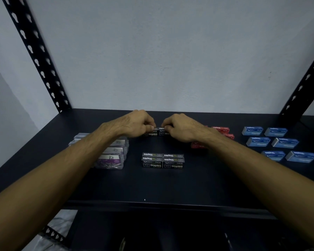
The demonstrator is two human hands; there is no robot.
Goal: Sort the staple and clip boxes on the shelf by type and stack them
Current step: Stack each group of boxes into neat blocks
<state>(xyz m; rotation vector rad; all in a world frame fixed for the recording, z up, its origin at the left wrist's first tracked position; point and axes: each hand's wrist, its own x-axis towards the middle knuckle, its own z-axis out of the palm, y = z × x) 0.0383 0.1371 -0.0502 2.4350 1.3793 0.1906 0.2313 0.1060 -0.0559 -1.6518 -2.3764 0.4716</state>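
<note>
Sorting is well along on the shelf; each entry below is placed relative to the front black staple stack, left to right.

- Clear clip boxes: left of the stack, grouped and stacked, purple labels up.
- Left hand: behind the stack, fingers curled, pinching the left end of the rear black staple boxes.
- Rear black staple boxes: directly behind the stack, near the back of the shelf; two side by side, long axes running left-right, printed fronts facing the person.
- Right hand: fingers curled on the right end of the same pair, close to the left hand.
- Red staple boxes: right and behind, partly hidden by the right forearm.
- Blue staple boxes: far right, laid out singly in two columns, not stacked.

Step judged in hand: squaring the black pair. Next move likely calls for lifting it level and setting it on the front stack, edges aligned.
</note>
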